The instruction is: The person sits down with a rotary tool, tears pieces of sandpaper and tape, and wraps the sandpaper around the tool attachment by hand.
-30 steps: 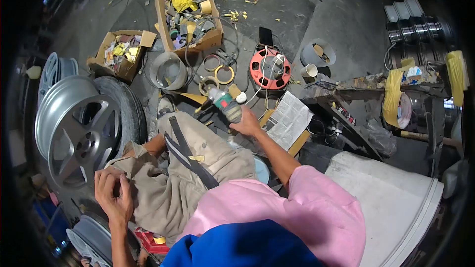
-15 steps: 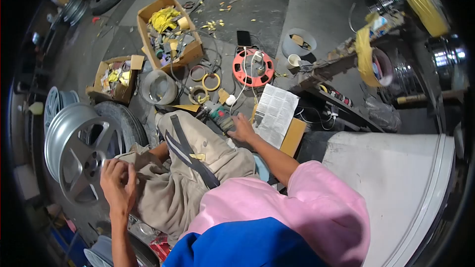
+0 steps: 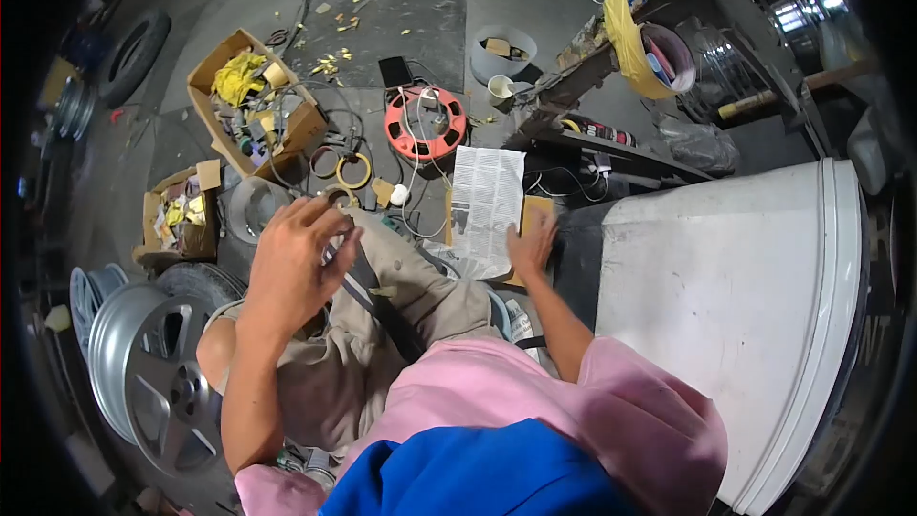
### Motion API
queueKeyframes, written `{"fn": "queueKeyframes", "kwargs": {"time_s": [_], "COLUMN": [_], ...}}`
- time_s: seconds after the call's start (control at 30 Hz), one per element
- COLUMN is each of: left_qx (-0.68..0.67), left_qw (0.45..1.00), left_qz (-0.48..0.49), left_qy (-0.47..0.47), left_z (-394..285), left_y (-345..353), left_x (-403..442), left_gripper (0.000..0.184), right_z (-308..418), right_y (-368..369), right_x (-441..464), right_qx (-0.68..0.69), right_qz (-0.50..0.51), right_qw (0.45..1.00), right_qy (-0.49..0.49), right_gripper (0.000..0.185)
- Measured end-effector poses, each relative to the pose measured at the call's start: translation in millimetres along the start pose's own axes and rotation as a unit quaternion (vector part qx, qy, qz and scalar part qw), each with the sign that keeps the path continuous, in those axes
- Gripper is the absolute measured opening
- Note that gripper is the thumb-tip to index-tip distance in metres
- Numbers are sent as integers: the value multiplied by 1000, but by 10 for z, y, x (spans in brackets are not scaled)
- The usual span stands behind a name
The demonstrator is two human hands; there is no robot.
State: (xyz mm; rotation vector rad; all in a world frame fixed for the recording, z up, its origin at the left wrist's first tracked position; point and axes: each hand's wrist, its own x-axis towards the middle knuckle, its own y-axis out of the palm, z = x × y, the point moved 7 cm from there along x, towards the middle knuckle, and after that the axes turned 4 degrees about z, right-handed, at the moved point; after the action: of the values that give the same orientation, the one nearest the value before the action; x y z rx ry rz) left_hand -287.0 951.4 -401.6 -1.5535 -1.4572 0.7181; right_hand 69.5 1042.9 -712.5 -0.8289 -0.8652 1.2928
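The left hand (image 3: 298, 263) hangs raised above the lap, its fingers loosely curled, with a gap between them and the thumb. Beneath it are the beige trousers (image 3: 435, 294).

The right hand (image 3: 532, 244) is spread, fingers pointing away from the body, over the right edge of a piece of brown cardboard (image 3: 537, 204). Its thumb lies at the right edge of a printed newspaper sheet (image 3: 489, 196) (whether skin meets paper or board, I cannot tell). The newspaper lies on the cardboard, leaving a brown strip in view along the right side and a narrower one along the left. The cardboard sits just beyond the person's knees, near the left end of a large white panel (image 3: 716, 296).

Past the newspaper's far left corner, an orange cable reel (image 3: 394, 129) stands on the floor (image 3: 411, 10), with a dark phone (image 3: 394, 72) at its far edge. A white cup (image 3: 500, 88) stands beyond the sheet's far edge, just beside a grey bucket (image 3: 495, 71). Left of the reel are a yellow ring of tape (image 3: 367, 177) and a large open carton (image 3: 304, 132) full of scraps; a smaller carton (image 3: 198, 241), also filled, sits nearer the floor's left side, with a silver wheel rim (image 3: 181, 392) closer to the body.
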Motion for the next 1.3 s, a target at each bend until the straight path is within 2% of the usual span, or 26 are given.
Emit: {"fn": "queueKeyframes", "kwargs": {"time_s": [0.07, 0.13, 0.17, 0.2, 0.23, 0.27, 0.33, 0.37, 0.43, 0.47, 0.53, 0.57, 0.63, 0.73, 0.77, 0.8, 0.87, 0.93, 0.97, 1.0, 1.03, 1.1, 1.3], "left_qx": [-9, -14, -34, -53, -56, -57, -54, -56, -36, -39, -41, -43, -45, -52, -57, -51, -64, -51, -51, -53, -32, -28, -29], "left_qw": [996, 993, 989, 984, 989, 988, 990, 989, 990, 989, 981, 980, 979, 980, 981, 981, 979, 979, 979, 978, 975, 969, 967], "left_qz": [60, 81, 99, 117, 96, 94, 92, 95, 96, 98, 143, 149, 163, 166, 161, 157, 153, 145, 119, 93, 98, 111, 138], "left_qy": [-60, -88, -107, -125, -100, -105, -90, -96, -101, -100, -126, -123, -115, -101, -94, -105, -116, -135, -158, -180, -198, -219, -213], "left_z": [288, 374, 395, 412, 381, 379, 342, 349, 361, 364, 403, 386, 342, 291, 278, 281, 295, 419, 469, 526, 591, 679, 704], "left_y": [166, 201, 230, 262, 248, 246, 236, 239, 242, 248, 313, 326, 366, 409, 403, 380, 328, 279, 206, 142, 107, 93, 208], "left_x": [-129, -237, -268, -294, -300, -310, -321, -347, -343, -331, -328, -303, -245, -187, -175, -163, -156, -213, -231, -262, -297, -382, -523], "left_gripper": [11, 11, 12, 13, 15, 15, 16, 16, 16, 16, 14, 14, 15, 18, 20, 20, 23, 24, 24, 24, 23, 23, 22], "right_z": [-183, -677, -873, -1152, -1145, -1103, -813, -684, -352, -295, -178, -149, -32, 354, 622, 825, 1393, 1792, 1951, 2069, 2097, 2122, 2162], "right_y": [-132, 102, 229, 480, 567, 542, 396, 251, -189, -376, -810, -978, -1322, -1701, -1816, -1855, -1900, -1683, -1529, -1387, -1275, -998, -1046], "right_x": [201, 317, 393, 418, 385, 359, 315, 277, 319, 337, 406, 419, 450, 390, 341, 260, -53, -519, -734, -927, -1033, -1290, -1209], "right_qx": [-52, -66, -67, -28, 9, 7, 153, 150, 91, 89, 105, 104, 191, 149, 153, 160, 114, 153, 163, 170, 178, 219, 213], "right_qz": [-22, 77, 80, 151, 220, 223, 231, 237, 189, 189, 149, 149, 117, 100, 64, 71, 59, 115, 164, 214, 222, 345, 336], "right_qw": [998, 976, 977, 961, 936, 937, 944, 942, 972, 972, 982, 981, 973, 983, 986, 984, 966, 917, 896, 872, 867, 811, 818], "right_qy": [36, 192, 187, 231, 274, 270, 182, 182, 101, 104, 58, 62, 47, 34, -28, -36, -225, -350, -379, -407, -408, -420, -415], "right_gripper": [55, 61, 61, 60, 58, 58, 49, 49, 42, 42, 42, 42, 38, 34, 26, 26, 23, 31, 33, 35, 35, 35, 37]}}
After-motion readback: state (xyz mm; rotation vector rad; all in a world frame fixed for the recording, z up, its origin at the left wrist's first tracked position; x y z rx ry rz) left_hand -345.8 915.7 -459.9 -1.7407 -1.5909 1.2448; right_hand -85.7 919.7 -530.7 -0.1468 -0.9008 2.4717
